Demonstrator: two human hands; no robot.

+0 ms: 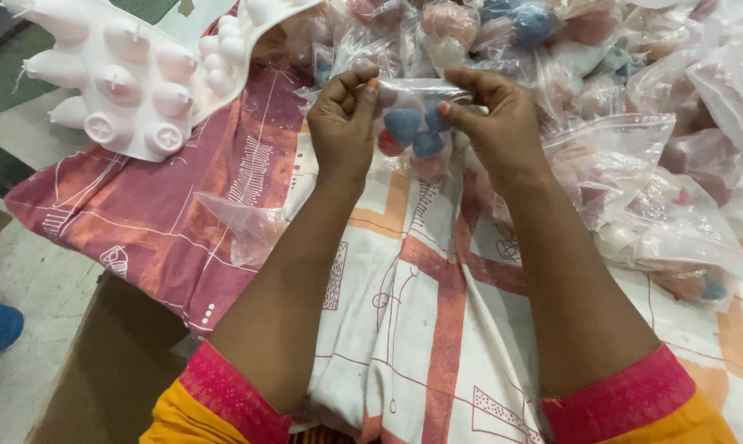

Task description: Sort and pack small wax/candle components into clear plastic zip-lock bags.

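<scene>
Inspector: State of the hands?

Assessor: Both are raised over the patterned cloth (437, 329), around the middle of its far half. The left hand (342, 123) pinches the top edge of a small clear plastic bag (412, 136) between thumb and fingers; the right hand (495, 119) pinches the same edge at the other end. The bag hangs between them.

Inspector: Contents?

Assessor: Small rounded pieces, blue and red, visible through the film. Exact count cannot be told.

Inspector: Surroundings?

Assessor: A heap of filled clear bags (634, 74) runs along the cloth's far edge and down its right side. An empty clear bag (244, 226) lies flat nearer the left edge. A white moulded tray (133, 74) with rounded bumps overhangs the far left corner. A brown cardboard box (112, 370) stands below the cloth's near left edge.
</scene>
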